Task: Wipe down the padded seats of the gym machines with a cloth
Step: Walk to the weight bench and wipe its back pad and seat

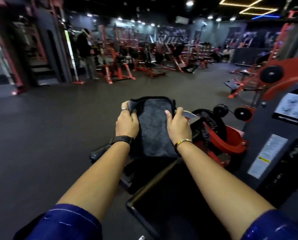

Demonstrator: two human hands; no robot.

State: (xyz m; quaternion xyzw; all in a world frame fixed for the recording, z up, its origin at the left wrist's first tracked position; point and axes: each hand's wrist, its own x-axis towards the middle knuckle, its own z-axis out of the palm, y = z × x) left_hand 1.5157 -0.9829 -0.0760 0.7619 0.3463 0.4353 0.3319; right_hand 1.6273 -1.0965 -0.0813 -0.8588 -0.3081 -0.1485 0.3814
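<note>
At centre of the head view, holds a cloth (pixel 153 129) spread flat between both hands, above and beyond the black seat (pixel 162 205). Grasps the cloth's left edge with the left hand (pixel 127 122), fingers curled round the hem. Pinches the right edge with the right hand (pixel 178 126), thumb laid on top. Probably held wide so as to present a broad, unfolded face for the wipe. Cannot tell whether resting on some pad beneath or hanging free. Not yet pressed to the seat, by the look of it.

Grey, napped and towel-like across the middle; bound with a darker hem, rounded at the far corners. Below, nearer the body: black, smooth, squarish with blunt corners — likely vinyl over padding.

To the right: red frame (pixel 231 142), curved, apparently painted metal; black round plates (pixel 271 74); pale placard (pixel 293 104). On the wrists: black watch (pixel 122 140), gold bangle (pixel 183 141).
</note>
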